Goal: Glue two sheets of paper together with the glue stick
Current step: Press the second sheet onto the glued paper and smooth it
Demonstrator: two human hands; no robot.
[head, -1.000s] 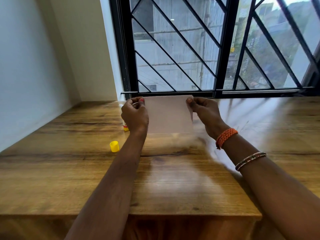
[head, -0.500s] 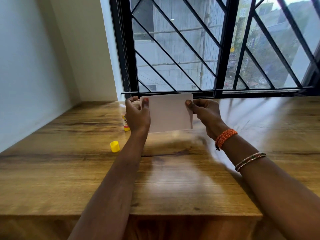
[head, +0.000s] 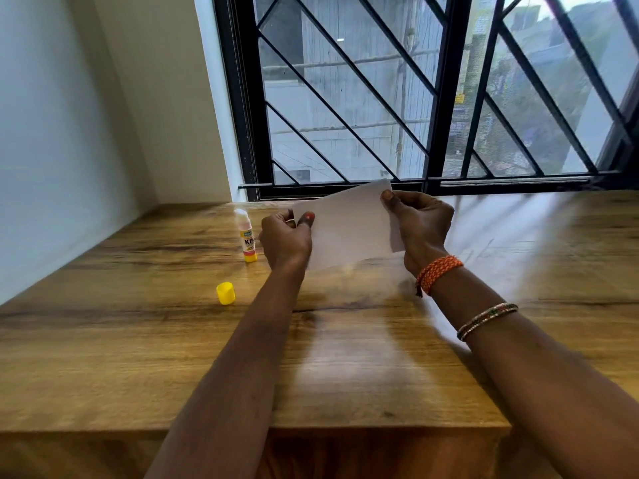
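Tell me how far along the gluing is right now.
Done, it seems: the glue stick stands open on the table, its yellow cap lying apart in front of it, so glue was probably applied. In hand: both the left hand and right hand hold the paper up by its side edges, tilted. I cannot tell if it is one sheet or two. Left: pressing flat, recapping.

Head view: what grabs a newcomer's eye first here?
The white sheet of paper, held tilted above the wooden table at centre, pinched by the left hand and right hand. Left of it, an uncapped glue stick with a yellow base stands upright, its small yellow cap lying apart, nearer the camera. Behind, a black-barred window fills the background.
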